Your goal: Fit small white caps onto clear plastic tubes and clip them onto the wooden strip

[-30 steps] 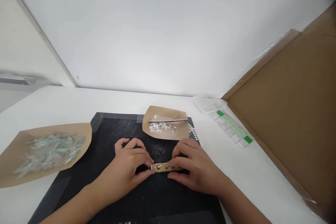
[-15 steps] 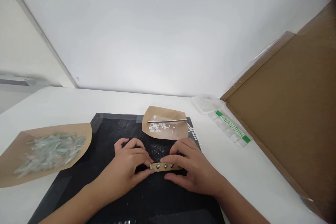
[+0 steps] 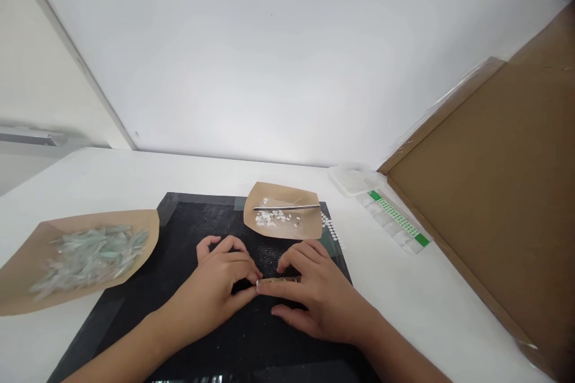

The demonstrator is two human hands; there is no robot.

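A small brown card strip point(image 3: 278, 280) with little metal studs lies on the black mat point(image 3: 188, 233); only a sliver of it shows. My left hand point(image 3: 220, 278) pinches its left end with curled fingers. My right hand point(image 3: 309, 290) lies over the strip, fingers stretched flat along it and covering most of it. Just beyond my hands, a brown paper tray point(image 3: 284, 215) holds small white pieces and metal tweezers point(image 3: 287, 207).
A larger brown paper tray point(image 3: 27, 278) at the left holds several pale green clear packets. At the right are a sheet of white dots point(image 3: 331, 228), a green-striped clear strip point(image 3: 395, 220), a clear plastic container point(image 3: 354, 178) and a big cardboard sheet point(image 3: 494, 191).
My right hand has slid left along the strip and now covers the studs that showed before. My left hand has stayed in place.
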